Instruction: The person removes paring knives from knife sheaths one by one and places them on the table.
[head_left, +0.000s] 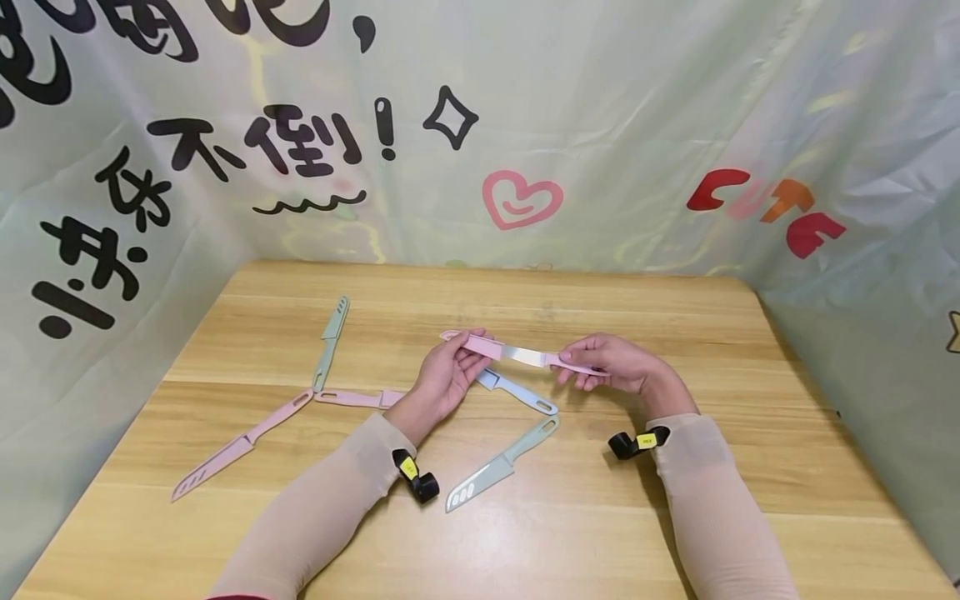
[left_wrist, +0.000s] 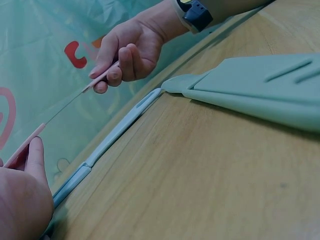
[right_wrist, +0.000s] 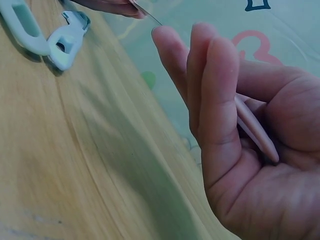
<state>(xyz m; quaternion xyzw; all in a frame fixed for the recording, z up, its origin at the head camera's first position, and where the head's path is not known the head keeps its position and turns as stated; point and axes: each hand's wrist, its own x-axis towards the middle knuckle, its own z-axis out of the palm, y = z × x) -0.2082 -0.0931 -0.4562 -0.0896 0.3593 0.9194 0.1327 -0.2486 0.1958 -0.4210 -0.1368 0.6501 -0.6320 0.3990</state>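
Above the table, a pink knife is partly out of its sheath, with a length of bare steel blade (head_left: 525, 357) showing. My left hand (head_left: 442, 379) holds the pink sheath (head_left: 486, 345) between thumb and fingers. The pink handle (head_left: 581, 367) is pinched by my right hand (head_left: 618, 362); in the right wrist view the handle's end (right_wrist: 257, 132) lies against the palm. Under the left hand, a blue knife (head_left: 528, 396) lies partly covered. Its handle end meets that of a green sheathed knife (head_left: 483, 479).
On the left of the wooden table (head_left: 750, 500), a green knife (head_left: 330, 342), a pink knife (head_left: 348, 399) and a longer pink knife (head_left: 217, 462) lie with handle ends together. My left forearm partly hides the middle one. A printed curtain (head_left: 615, 125) stands behind the table.
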